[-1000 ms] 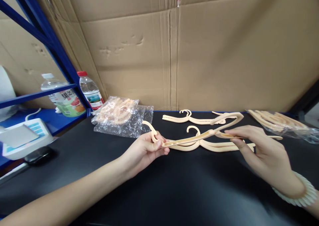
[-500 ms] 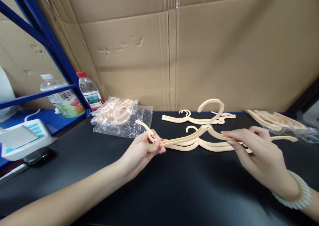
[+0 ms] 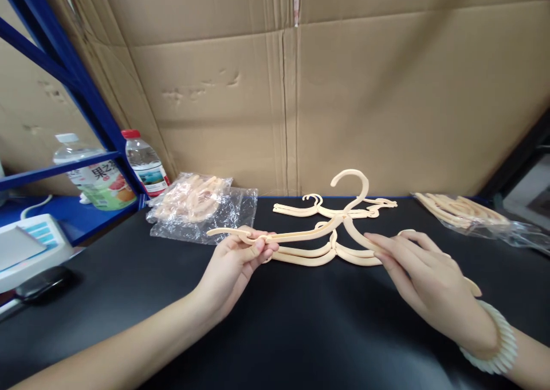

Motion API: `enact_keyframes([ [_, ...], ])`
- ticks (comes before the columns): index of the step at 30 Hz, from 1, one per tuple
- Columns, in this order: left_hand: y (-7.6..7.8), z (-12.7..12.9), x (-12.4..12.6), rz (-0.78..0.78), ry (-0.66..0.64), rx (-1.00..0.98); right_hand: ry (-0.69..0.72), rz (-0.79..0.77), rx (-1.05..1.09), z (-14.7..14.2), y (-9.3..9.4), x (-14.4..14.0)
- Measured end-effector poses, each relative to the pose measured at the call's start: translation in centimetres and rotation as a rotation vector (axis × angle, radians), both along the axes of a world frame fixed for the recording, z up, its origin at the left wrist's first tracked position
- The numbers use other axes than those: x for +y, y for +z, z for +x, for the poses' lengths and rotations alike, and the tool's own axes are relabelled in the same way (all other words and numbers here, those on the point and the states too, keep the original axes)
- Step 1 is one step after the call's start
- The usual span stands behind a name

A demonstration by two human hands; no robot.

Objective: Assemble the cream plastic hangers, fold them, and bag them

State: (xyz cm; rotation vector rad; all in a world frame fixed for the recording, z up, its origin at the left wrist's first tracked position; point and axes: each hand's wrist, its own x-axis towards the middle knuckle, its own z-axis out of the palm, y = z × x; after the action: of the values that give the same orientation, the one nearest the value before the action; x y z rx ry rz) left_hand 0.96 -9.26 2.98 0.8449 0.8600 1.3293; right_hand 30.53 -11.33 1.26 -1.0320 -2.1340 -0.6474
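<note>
A cream plastic folding hanger (image 3: 310,233) is held up over the black table, its hook (image 3: 360,178) pointing upward. My left hand (image 3: 243,256) pinches its left arm between thumb and fingers, near a small notch, and the arm's tip sticks out past the hand. On the hanger's right arm my right hand (image 3: 425,284) is closed, with the fingers covering part of it. Behind and below lies another cream hanger (image 3: 307,260) on the table, partly hidden by my right hand. Farther back rest more cream hangers (image 3: 296,211), overlapping in view.
A clear plastic bag of hanger parts (image 3: 193,201) lies at the back left, another bag (image 3: 466,211) at the back right. Two bottles (image 3: 148,169) and a white device (image 3: 32,244) stand left by a blue frame (image 3: 71,86). Cardboard (image 3: 215,103) walls the back.
The held hanger's right arm has tilted downward as my right hand lowered and moved left. My left hand shifted slightly left, and the hanger's left tip lies flatter. The camera view has shifted a little.
</note>
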Motion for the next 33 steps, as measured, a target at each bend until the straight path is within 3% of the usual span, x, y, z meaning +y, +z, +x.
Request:
enact_keyframes([
  [8,0.0,0.4,-0.4,-0.068,0.007,0.032,-0.031,-0.04,0.123,0.6,-0.2,0.4],
  [11,0.0,0.9,-1.7,-0.035,-0.193,0.277,-0.032,-0.098,0.165,1.0,-0.1,0.8],
  [12,0.0,1.1,-2.3,0.058,-0.335,0.422,-0.03,-0.122,0.166,1.1,0.0,0.9],
  [15,0.3,1.5,-4.2,0.761,-0.736,0.912,-0.01,-0.199,0.136,1.3,0.2,1.1],
  [16,0.5,1.5,-4.7,0.966,-0.815,1.028,0.003,-0.233,0.12,1.3,0.2,1.2],
  [19,0.7,1.3,-5.1,1.281,-0.701,1.292,0.05,-0.373,0.078,1.2,0.3,1.1],
  [21,0.5,1.1,-4.9,1.318,-0.58,1.403,0.079,-0.48,0.043,1.1,0.4,1.1],
  [24,-0.2,0.9,-4.4,1.25,-0.482,1.505,0.082,-0.618,-0.011,1.1,0.3,1.0],
  [33,-0.6,1.1,-4.0,1.073,-0.601,1.605,0.078,-0.784,-0.144,1.6,1.5,0.7],
])
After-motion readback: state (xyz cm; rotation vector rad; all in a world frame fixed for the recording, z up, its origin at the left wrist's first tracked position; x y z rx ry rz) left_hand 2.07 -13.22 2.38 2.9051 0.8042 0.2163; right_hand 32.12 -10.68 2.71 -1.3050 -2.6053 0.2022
